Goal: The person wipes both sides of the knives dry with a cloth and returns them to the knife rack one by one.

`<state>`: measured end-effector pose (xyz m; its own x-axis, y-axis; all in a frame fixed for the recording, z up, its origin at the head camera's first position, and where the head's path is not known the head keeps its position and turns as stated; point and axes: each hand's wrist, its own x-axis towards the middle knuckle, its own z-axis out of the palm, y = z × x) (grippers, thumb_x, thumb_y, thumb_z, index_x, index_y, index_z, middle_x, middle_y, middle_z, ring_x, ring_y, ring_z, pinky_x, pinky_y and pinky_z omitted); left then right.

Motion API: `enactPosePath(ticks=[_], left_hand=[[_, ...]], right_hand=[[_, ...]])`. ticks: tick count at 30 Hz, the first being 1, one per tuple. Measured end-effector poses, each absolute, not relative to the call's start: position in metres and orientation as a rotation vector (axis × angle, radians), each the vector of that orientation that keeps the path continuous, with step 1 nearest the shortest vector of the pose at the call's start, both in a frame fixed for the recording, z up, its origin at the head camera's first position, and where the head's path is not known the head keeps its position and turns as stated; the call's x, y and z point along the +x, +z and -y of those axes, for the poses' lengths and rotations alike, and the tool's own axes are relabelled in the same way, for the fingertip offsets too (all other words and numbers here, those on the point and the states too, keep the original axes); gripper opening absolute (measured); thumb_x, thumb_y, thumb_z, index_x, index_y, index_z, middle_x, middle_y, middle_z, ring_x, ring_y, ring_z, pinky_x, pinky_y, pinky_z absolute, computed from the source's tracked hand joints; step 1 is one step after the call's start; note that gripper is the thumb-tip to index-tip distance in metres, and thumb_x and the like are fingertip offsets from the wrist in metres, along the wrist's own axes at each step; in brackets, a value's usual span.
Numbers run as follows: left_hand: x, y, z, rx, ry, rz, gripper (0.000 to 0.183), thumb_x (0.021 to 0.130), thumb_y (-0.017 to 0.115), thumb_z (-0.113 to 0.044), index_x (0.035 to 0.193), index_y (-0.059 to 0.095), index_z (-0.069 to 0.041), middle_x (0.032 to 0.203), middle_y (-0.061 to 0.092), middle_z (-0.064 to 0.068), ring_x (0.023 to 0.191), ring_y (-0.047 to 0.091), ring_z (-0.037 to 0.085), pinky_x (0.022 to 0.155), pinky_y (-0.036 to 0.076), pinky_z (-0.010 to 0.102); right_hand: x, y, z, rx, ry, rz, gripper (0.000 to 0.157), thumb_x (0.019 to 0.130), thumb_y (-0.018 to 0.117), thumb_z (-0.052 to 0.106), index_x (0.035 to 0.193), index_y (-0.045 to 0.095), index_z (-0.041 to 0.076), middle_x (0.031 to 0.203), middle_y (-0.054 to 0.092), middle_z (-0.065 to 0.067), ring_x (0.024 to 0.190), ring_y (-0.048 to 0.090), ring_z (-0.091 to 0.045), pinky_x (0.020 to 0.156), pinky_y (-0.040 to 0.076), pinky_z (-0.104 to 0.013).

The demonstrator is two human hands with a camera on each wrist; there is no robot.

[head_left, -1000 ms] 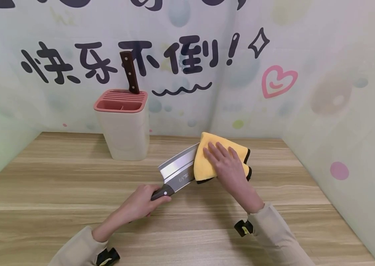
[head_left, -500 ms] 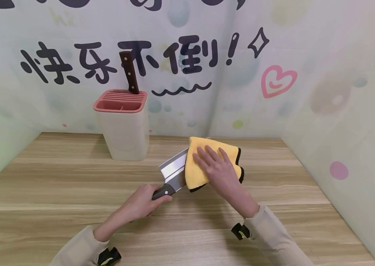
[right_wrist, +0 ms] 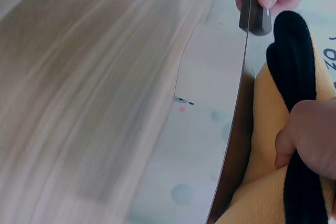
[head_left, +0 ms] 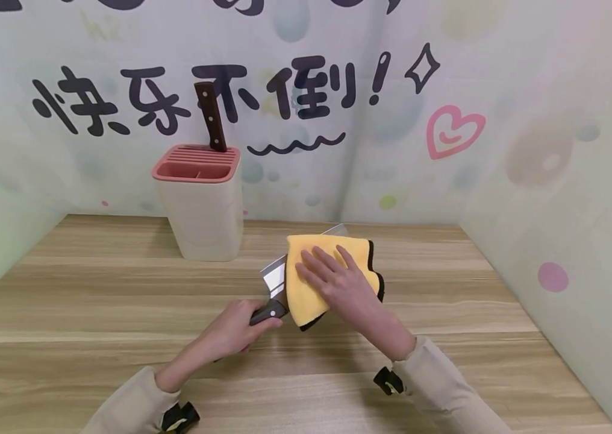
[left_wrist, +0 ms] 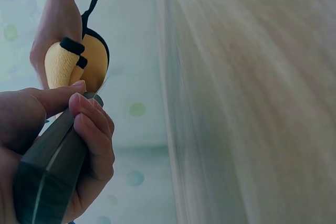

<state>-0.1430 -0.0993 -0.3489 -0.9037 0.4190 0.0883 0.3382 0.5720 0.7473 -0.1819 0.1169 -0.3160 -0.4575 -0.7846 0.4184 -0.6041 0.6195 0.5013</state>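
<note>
Each hand is full above the table point(head_left: 121, 289): the left hand point(head_left: 235, 328) grips the cleaver point(head_left: 277, 288) by its handle point(head_left: 265, 313), the right hand point(head_left: 341, 292), fingers spread, holds the cloth point(head_left: 297, 295) against its blade point(head_left: 274, 276).

A booth-like tabletop setting with a kitchen feel: a wood-grain table point(head_left: 94, 301) sits between pale panels at left point(head_left: 2, 247) and right point(head_left: 544, 181), backed by a creased far backdrop point(head_left: 306, 187) printed with large Chinese characters point(head_left: 89, 103). A cleaver point(head_left: 276, 283) and a white knife holder point(head_left: 203, 220) supply the kitchen note; whether home or studio cannot be told.
</note>
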Motion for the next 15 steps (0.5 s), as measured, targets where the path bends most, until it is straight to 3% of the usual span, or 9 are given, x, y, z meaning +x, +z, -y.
enactPosePath(ticks=[8,15], left_hand=[[-0.1451,-0.3498,0.0992,0.635,1.231,-2.68,0.027,0.086,0.059,-0.027,0.07,0.05,-0.007,0.047,0.043,-0.004,0.032,0.041,0.004,0.031,0.03,0.018],[-0.1447,-0.3501,0.0991,0.608,1.187,-2.693,0.021,0.087,0.057,-0.018,0.071,0.051,-0.006,0.048,0.044,-0.002,0.032,0.041,0.004,0.033,0.031,0.017]], right_hand=[[-0.1787,-0.3189,-0.1095,1.186,-0.422,2.11,0.05,0.076,0.065,0.004,0.122,0.054,0.017,0.127,0.05,-0.002,0.119,0.045,-0.019,0.094,0.038,-0.042],[-0.1751,-0.321,-0.106,1.248,-0.415,2.092,0.05,0.076,0.066,0.004,0.123,0.054,0.017,0.13,0.048,-0.003,0.12,0.044,-0.019,0.093,0.039,-0.042]])
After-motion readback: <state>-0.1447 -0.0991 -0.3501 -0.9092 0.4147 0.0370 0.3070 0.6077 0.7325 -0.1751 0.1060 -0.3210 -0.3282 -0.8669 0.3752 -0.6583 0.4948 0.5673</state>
